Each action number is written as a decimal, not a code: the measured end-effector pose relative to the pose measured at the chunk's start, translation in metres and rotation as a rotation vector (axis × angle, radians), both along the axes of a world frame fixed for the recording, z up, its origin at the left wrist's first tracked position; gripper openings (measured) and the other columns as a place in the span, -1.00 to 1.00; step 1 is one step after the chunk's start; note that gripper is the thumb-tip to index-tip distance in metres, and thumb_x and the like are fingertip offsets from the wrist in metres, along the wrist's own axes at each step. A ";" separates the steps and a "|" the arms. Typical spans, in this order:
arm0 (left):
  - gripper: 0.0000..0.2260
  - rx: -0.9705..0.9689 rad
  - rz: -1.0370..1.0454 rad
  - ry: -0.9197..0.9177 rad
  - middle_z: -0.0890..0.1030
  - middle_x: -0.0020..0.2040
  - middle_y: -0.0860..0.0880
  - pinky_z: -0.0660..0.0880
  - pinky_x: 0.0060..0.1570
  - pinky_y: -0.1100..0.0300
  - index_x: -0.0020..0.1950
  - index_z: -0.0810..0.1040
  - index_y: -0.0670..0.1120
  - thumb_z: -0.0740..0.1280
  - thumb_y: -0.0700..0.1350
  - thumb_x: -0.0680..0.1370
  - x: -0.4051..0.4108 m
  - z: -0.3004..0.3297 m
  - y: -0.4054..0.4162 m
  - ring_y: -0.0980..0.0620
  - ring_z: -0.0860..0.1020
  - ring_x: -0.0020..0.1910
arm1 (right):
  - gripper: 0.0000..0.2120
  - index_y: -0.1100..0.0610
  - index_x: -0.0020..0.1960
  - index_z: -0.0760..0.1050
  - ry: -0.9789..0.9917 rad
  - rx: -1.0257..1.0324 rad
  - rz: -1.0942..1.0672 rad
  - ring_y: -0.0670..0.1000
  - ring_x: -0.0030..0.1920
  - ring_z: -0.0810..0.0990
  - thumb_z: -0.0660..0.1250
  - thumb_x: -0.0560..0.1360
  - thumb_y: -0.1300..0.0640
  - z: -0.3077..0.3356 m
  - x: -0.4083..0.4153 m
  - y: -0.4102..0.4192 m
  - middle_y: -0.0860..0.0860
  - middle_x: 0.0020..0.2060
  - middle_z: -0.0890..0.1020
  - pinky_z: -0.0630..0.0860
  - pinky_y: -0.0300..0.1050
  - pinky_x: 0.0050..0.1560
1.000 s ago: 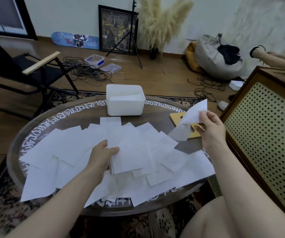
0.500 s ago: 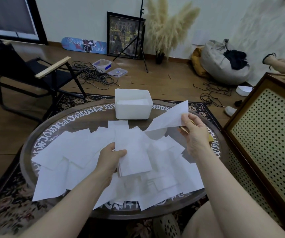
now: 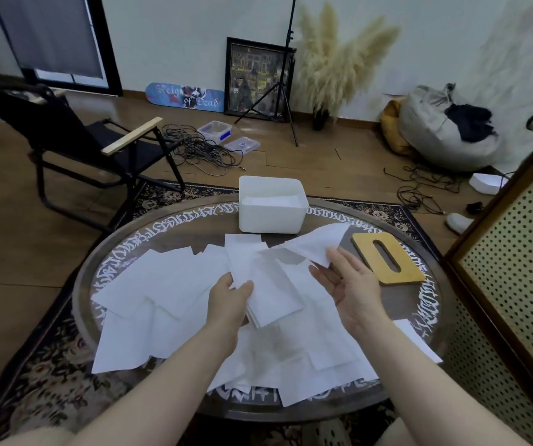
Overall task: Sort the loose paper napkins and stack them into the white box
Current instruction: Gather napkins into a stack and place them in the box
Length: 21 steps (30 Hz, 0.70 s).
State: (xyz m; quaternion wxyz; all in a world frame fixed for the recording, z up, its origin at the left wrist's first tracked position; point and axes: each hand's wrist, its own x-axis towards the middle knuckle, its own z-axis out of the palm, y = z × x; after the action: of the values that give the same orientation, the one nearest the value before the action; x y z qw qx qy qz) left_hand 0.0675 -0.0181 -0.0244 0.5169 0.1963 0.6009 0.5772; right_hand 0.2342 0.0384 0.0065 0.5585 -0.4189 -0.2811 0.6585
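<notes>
- Head view: round table [image 3: 397, 304], dark top with white script round the rim, fills centre frame.
- Loose napkins [image 3: 168, 284]: thin, flat white squares, overlapping in a wide spread from left of centre to lower right.
- White box [image 3: 271, 217], upper centre, open-topped; white sheets inside.
- Wooden lid [image 3: 387, 257], slotted, right of centre.
- Left hand [image 3: 230, 300] grips a squared stack [image 3: 271, 291], thumb on top.
- Right hand [image 3: 348, 284], fingers relaxed, palm up, holds one napkin [image 3: 316, 244] by its corner.
</notes>
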 end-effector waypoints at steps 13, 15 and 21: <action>-0.91 0.165 0.185 0.000 0.64 0.00 0.01 0.56 -0.02 0.04 0.05 0.50 -0.01 0.29 -0.18 0.59 -0.002 0.007 0.001 0.02 0.61 -0.04 | -0.83 0.35 -0.09 0.49 -0.260 -0.047 0.408 0.11 -0.20 0.68 0.43 0.43 0.27 -0.013 -0.017 -0.026 0.17 -0.23 0.65 0.63 -0.02 0.00; -0.86 0.160 0.182 0.036 0.64 0.00 0.01 0.55 0.06 0.00 0.06 0.51 -0.02 0.35 -0.22 0.55 -0.004 0.006 -0.001 -0.03 0.61 0.01 | -0.77 0.33 0.06 0.56 -0.318 -0.030 0.481 0.17 -0.03 0.69 0.42 0.44 0.26 -0.012 -0.019 -0.028 0.17 -0.02 0.69 0.62 -0.06 -0.02; -0.74 0.148 0.187 0.078 0.63 -0.06 0.00 0.55 0.01 0.01 0.08 0.52 -0.09 0.36 -0.36 0.48 -0.009 0.007 -0.002 -0.03 0.60 -0.07 | -0.63 0.17 0.19 0.56 -0.463 -0.007 0.547 0.11 0.08 0.65 0.46 0.41 0.13 -0.012 -0.015 -0.024 0.07 0.07 0.68 0.60 -0.02 0.06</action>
State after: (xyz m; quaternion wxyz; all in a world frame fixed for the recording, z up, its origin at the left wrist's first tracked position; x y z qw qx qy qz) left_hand 0.0585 -0.0202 -0.0177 0.4211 0.1995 0.5919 0.6577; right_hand 0.2195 0.0144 -0.0052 0.2814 -0.4682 -0.4997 0.6722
